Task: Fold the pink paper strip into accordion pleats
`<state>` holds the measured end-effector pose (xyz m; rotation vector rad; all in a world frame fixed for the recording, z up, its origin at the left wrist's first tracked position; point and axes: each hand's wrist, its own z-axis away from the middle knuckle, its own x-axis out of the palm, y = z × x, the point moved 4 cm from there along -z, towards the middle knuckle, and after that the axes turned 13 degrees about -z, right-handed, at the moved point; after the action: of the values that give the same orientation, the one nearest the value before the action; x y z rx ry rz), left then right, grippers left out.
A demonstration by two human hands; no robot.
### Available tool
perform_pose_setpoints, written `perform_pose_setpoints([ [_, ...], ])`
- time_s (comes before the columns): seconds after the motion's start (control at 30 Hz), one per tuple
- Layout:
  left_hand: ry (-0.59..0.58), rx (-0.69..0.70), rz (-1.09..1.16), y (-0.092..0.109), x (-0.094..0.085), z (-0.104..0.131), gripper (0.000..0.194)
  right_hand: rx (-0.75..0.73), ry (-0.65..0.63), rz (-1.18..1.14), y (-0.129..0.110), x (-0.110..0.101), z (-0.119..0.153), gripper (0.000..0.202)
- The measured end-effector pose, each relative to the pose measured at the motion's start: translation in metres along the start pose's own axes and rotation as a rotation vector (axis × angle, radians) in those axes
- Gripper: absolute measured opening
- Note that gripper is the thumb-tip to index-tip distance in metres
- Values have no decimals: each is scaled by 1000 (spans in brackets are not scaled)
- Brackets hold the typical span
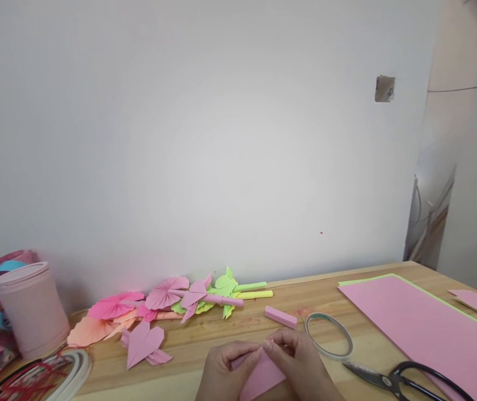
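A pink sheet of paper [262, 379] is pinched between my two hands at the bottom middle of the head view. My left hand [226, 370] grips its left side, thumb on top. With thumb and fingers pressed together, my right hand [299, 362] holds the upper right edge, the two thumb tips almost meeting. The lower part of the paper runs out of the frame. Just beyond my hands lies a small pink folded paper bar [280, 317]. A roll of tape [329, 336] rests right of it, and black-handled scissors [392, 381] lie near my right hand.
Pink paper sheets [434, 328] are stacked at the right. Folded paper flowers [167, 293] line the wall, with a pink paper heart [145, 341] in front. At the left stand a pink canister [32, 312] and a coil of white cord [75, 373].
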<state>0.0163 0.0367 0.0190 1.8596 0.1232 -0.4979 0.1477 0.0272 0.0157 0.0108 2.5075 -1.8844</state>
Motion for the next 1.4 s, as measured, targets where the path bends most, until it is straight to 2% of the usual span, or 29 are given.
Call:
perform_pose_setpoints([
  [0.1,3,-12,34,-2,1,0,17,-66,-5,50,3,3,0,26],
  [0.27,25,-27,-19,1,1,0,17,-74,5,121,13,6,-1,20],
  [0.57,18,34,-135,5,-1,2,17,-69,-2,28,7,3,0,32],
  [0.67,34,10,-165,4,-3,1,17,-11,-39,-52,5,4,0,40],
  [0.77,50,-36,-130,4,-3,1,16,41,-71,-159,0,6,0,42],
  [0.9,33,-35,-111,1,-1,-1,17,22,-53,-164,-7,5,2,27],
  [0.97,59,-47,-48,-8,-1,-3,15,2,-35,-161,-9,2,2,24],
  [1.03,136,-117,111,-20,-3,-5,14,-11,-28,-157,-8,-1,1,23],
  [1.13,136,-207,356,-31,-1,-6,27,-9,23,-170,-3,-5,-1,22],
  [1.23,105,-214,503,-23,1,-4,43,8,55,-218,4,-6,-3,21],
  [1.4,235,-250,431,-6,-1,2,63,1,1,-283,6,-1,-3,18],
])
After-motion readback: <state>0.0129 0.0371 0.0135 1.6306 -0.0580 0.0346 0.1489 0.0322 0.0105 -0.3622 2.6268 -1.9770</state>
